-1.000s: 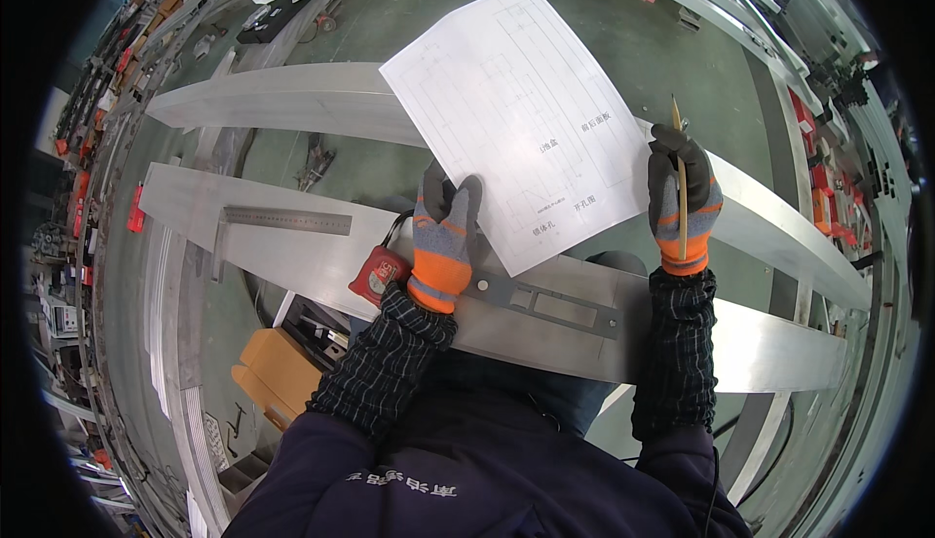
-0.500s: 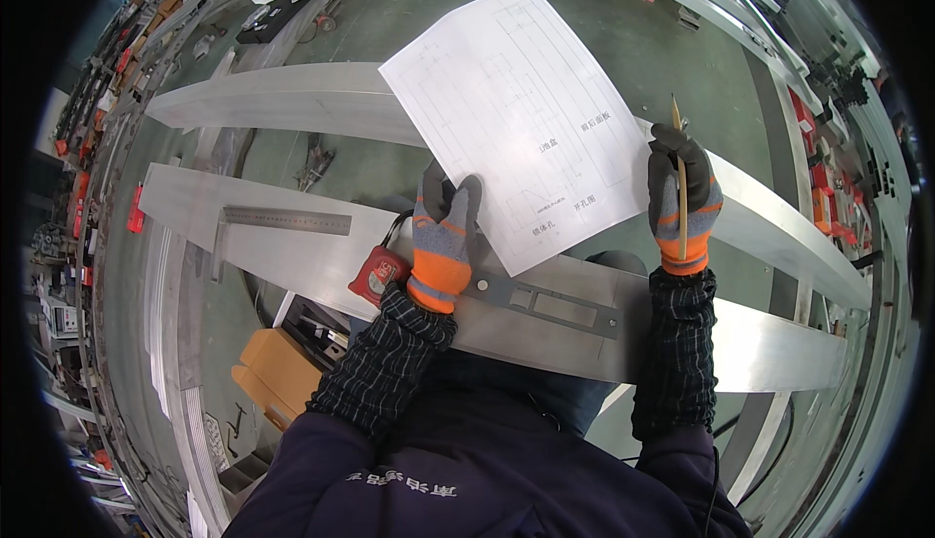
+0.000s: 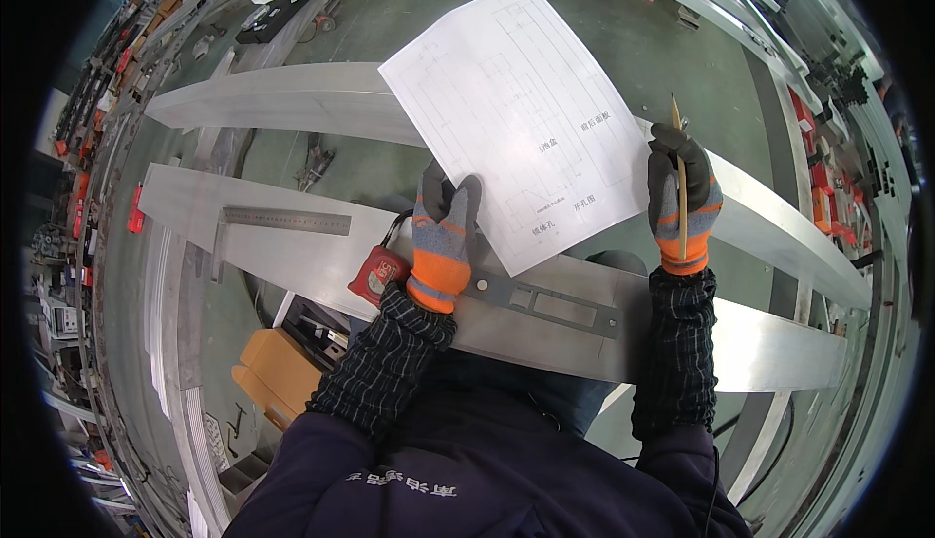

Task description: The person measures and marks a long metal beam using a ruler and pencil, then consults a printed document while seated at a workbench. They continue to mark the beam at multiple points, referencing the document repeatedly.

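The left hand [image 3: 445,241], in a grey and orange work glove with dark fingertips, grasps the lower left edge of a printed technical drawing sheet [image 3: 526,129], with the thumb lying upon the paper. The right hand [image 3: 697,197], gloved in the same way, has its fingers bent around a wooden pencil [image 3: 683,192], which stands almost upright along the palm with its point directed away from the person. These fingers also meet the right edge of the sheet, but I cannot tell if they pinch it firmly

The sheet is held slanted in front of the person, and in the view it covers a part of the far metal beam [image 3: 292,90]. Below it, the near metal beam [image 3: 760,348] passes across the person's legs. On this beam lies a grey slotted plate [image 3: 497,291] with rectangular openings, between the two forearms. A red tape measure [image 3: 378,275] is just beside the left wrist, and a steel try square [image 3: 287,220] rests farther to the left. An open cardboard box [image 3: 278,372] is near the left forearm
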A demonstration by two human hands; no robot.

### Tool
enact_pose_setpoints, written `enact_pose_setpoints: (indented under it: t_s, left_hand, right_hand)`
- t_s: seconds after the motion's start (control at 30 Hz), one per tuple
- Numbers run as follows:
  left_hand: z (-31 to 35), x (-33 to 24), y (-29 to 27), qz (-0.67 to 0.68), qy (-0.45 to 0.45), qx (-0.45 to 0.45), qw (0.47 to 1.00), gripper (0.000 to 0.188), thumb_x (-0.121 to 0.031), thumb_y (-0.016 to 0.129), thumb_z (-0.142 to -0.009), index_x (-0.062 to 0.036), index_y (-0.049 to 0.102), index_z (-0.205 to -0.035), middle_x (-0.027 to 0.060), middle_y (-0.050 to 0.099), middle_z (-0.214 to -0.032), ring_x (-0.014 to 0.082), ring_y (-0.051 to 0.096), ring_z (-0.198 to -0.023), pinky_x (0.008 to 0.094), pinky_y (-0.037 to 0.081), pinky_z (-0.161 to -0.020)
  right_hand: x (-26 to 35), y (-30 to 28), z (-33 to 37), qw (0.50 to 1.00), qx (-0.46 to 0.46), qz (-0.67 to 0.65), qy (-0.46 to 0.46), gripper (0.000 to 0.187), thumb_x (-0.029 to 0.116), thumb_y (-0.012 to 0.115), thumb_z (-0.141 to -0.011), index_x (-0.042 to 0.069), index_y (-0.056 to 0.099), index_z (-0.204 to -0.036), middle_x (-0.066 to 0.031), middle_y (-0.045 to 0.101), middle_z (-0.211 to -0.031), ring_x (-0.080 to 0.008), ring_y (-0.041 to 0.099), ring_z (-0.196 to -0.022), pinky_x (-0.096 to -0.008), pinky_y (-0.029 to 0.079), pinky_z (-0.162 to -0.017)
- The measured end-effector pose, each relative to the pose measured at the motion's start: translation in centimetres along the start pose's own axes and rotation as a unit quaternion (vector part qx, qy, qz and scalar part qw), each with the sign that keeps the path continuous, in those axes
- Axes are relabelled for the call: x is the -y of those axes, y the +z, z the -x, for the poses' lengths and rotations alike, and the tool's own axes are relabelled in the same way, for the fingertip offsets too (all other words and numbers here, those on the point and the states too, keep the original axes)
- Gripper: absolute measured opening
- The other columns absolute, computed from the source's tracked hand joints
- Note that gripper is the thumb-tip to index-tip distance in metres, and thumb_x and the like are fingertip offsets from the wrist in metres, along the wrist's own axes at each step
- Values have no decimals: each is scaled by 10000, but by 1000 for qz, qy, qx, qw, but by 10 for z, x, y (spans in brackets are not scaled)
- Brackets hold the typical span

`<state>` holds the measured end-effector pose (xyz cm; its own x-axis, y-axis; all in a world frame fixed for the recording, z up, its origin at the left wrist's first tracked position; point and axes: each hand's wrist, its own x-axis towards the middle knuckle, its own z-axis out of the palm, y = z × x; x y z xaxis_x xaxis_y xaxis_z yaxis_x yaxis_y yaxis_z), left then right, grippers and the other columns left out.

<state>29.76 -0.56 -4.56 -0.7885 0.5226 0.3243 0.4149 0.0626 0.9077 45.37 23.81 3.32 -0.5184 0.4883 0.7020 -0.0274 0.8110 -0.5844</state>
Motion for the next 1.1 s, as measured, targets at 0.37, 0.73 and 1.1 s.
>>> enact_pose_setpoints:
  t_s: [0.37,0.73,1.1]
  left_hand:
    - [0,7,7,105,5,-39,994,297,-59,578,-985,-41,608,-1280,158,509,-1364,309,578,-1008,423,497,-840]
    - [-1,-1,0,22,-31,-12,999,269,-75,557,-1019,-42,603,-1282,160,520,-1346,304,598,-951,413,521,-804]
    - [-2,2,3,48,26,-32,998,301,-83,558,-1031,-35,569,-1328,122,546,-1245,241,595,-936,356,529,-784]
  right_hand:
    - [0,0,0,1000,-2,-6,4,220,-18,639,-914,52,689,-1117,-118,734,-954,-229,727,-865,-312,562,-796]
    - [0,1,0,1000,-5,-14,-3,222,-23,640,-914,47,692,-1118,-117,733,-947,-225,726,-858,-310,563,-788]
    - [2,0,0,1000,0,-23,2,233,-22,635,-917,42,686,-1135,-118,730,-954,-225,724,-869,-310,561,-797]
